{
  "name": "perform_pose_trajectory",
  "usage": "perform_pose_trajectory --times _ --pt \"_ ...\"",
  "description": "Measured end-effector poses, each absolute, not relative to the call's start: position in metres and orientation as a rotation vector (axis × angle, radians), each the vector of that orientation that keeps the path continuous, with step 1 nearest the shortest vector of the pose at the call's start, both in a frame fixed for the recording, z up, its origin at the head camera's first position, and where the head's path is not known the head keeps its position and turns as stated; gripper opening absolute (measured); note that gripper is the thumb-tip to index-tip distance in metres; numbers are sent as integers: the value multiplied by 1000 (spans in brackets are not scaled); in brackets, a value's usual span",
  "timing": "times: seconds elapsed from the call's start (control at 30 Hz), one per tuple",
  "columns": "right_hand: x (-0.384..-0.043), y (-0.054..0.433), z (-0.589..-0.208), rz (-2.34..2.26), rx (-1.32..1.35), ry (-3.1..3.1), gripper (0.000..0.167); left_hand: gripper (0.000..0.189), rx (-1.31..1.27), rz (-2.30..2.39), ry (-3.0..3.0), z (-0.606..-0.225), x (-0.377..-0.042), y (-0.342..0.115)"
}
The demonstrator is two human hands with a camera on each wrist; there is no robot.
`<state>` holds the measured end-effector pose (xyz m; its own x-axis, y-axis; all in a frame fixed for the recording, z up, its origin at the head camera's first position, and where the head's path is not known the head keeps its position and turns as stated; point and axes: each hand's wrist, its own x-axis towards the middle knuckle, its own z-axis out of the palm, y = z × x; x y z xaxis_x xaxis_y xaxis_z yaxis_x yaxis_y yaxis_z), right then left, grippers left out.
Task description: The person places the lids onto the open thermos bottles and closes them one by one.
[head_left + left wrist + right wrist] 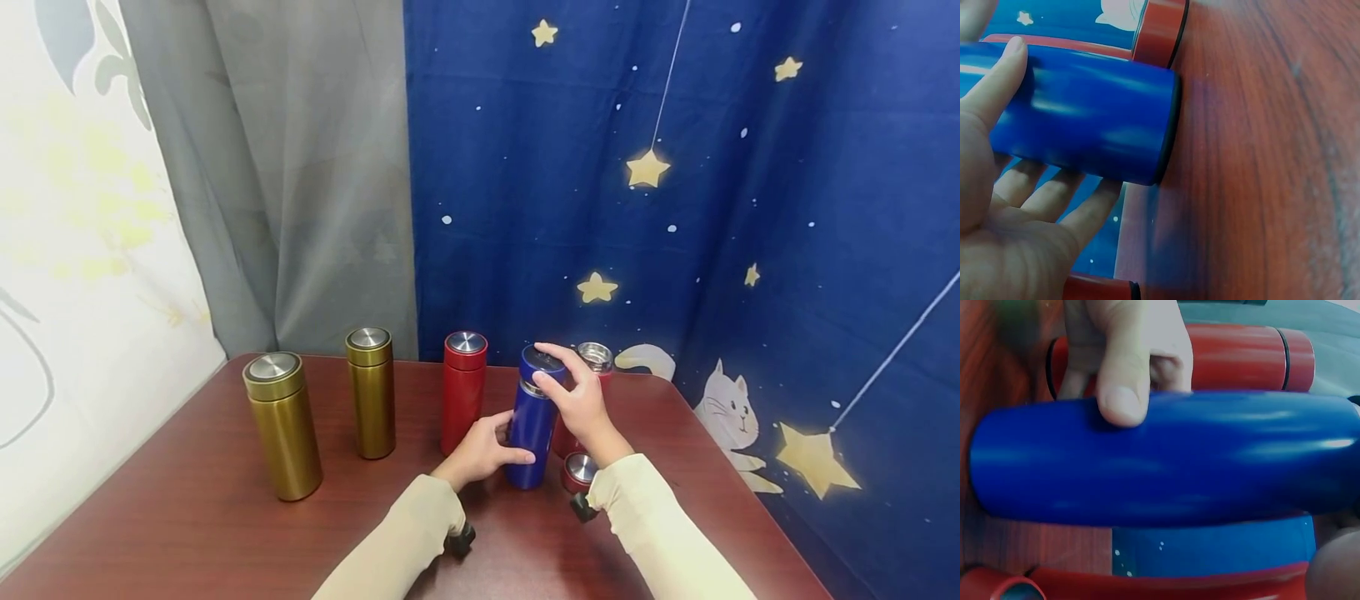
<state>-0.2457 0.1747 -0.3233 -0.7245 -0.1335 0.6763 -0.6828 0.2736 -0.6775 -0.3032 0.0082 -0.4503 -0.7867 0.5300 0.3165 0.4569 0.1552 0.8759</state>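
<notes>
A blue thermos bottle [529,440] stands between both hands. My left hand [483,452] holds its body low down, thumb across the front and fingers around the far side, as the left wrist view also shows for the blue bottle [1097,119]. From above, my right hand [579,400] grips the blue lid [540,362], with a strip of silver neck showing beneath it. Behind the right hand is a red bottle [606,385], partly hidden, its silver mouth uncovered. A red lid with a steel top [580,472] lies on the table near the right wrist.
Another red bottle [463,396], capped, stands just left of the blue one. Further left are two capped gold bottles, a slimmer one [372,400] and a wider one [287,433]. The dark red wooden table [187,517] backs onto a blue star curtain [525,208].
</notes>
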Motion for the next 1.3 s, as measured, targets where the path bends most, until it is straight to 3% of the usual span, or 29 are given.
perform_pose_trajectory --times 0.37,0.6,0.83,1.3 --pt "-248 190 -319 1463 804 -2256 39 68 1039 1723 2305 -427 -286 2" --pt "-248 191 -321 1421 796 -2244 39 76 1027 1694 2333 -447 -304 7" --pt "-248 191 -320 1319 811 -2222 40 84 1011 1843 2283 -432 -300 13" --pt "-274 188 -357 1089 628 -2056 43 77 1056 1851 2361 -432 -301 17"
